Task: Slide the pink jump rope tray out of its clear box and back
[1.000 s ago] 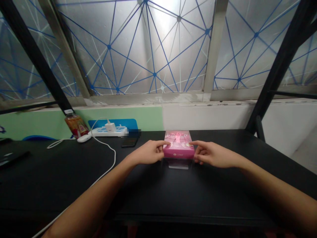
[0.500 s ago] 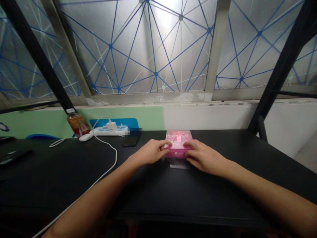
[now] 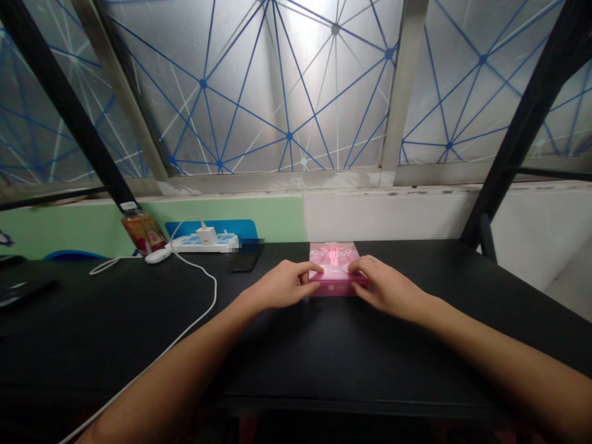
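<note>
A pink box (image 3: 333, 288) with a printed or see-through top lies on the black table in front of me. My left hand (image 3: 285, 285) grips its front left corner, fingertips on the top and thumb against the front face. At the front right corner, my right hand (image 3: 383, 283) has its fingers over the top edge and its thumb low on the front face. Pale pink shapes show on the top, but I cannot tell whether they are inside the box.
Left of the hands, a dark phone (image 3: 243, 261) lies by a white power strip (image 3: 198, 243) with a charger (image 3: 206, 235) plugged in. A white cable (image 3: 213, 290) runs toward me past my left arm. A drink bottle (image 3: 142, 229) leans at the back left, beneath a black frame bar.
The clear flap that stuck out below the box's front is no longer visible. The box's front now sits lower, at the table. My right thumb has shifted up and inward against the front face.
</note>
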Motion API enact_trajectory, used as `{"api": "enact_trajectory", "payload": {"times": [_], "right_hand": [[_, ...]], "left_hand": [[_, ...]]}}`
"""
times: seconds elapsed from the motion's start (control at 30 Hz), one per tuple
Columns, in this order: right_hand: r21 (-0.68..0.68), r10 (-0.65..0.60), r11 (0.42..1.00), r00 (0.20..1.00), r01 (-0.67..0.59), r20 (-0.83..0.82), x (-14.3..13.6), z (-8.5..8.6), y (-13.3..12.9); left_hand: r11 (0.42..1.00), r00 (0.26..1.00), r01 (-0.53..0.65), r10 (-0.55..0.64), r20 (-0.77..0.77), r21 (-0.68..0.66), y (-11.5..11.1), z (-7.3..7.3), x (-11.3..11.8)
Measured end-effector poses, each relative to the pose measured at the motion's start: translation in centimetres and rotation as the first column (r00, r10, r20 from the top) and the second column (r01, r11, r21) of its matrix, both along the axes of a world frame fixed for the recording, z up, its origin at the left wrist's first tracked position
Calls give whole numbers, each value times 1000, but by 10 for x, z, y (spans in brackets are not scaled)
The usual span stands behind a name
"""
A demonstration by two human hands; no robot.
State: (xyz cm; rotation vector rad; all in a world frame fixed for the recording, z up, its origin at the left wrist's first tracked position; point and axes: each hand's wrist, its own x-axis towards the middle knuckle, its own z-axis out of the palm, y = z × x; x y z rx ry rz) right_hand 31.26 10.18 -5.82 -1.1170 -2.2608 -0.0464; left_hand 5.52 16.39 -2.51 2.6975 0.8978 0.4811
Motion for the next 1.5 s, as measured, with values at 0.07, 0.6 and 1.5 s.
{"api": "enact_trajectory", "payload": {"times": [0.07, 0.6, 1.5], "right_hand": [[35, -51, 998, 999, 51, -1, 2, -1, 1], [-107, -76, 991, 995, 83, 70, 11, -1, -1], [30, -166, 986, 986, 166, 13, 11, 60, -18]], "left_hand": [[999, 1000, -18, 18, -12, 45, -1, 1, 1], [998, 999, -16, 14, 37, 58, -1, 0, 3], [624, 603, -755, 781, -163, 202, 80, 40, -59]]}}
